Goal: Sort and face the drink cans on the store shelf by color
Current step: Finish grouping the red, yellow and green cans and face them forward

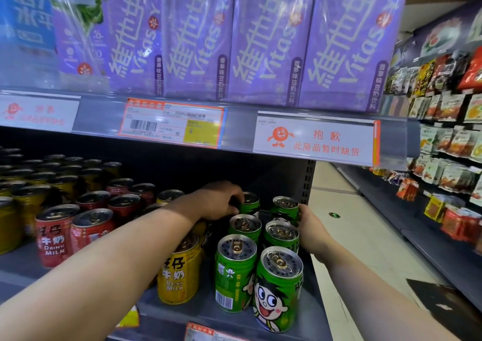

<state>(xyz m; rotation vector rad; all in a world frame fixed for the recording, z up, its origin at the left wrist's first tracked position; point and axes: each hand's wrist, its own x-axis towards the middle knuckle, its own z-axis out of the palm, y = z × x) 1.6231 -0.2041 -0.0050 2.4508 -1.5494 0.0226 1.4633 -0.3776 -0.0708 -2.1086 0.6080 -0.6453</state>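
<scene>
Several green cans stand in two rows at the right end of the lower shelf [182,314]. The front right green can [277,288] shows a cartoon face; the front left green can [234,275] shows its barcode. My left hand [219,201] reaches deep and grips the rear left green can [250,203]. My right hand [310,226] wraps the right side of the rear right green can [285,209]. A yellow can [180,275] stands under my left forearm. Red cans [50,236] stand to the left, with more yellow cans [23,199] beyond.
The upper shelf edge [234,132] with price labels hangs low over the cans and carries purple drink cartons [260,40]. The shelf's upright [307,184] closes the right end. Across the aisle floor [352,223] stands a snack rack [448,132].
</scene>
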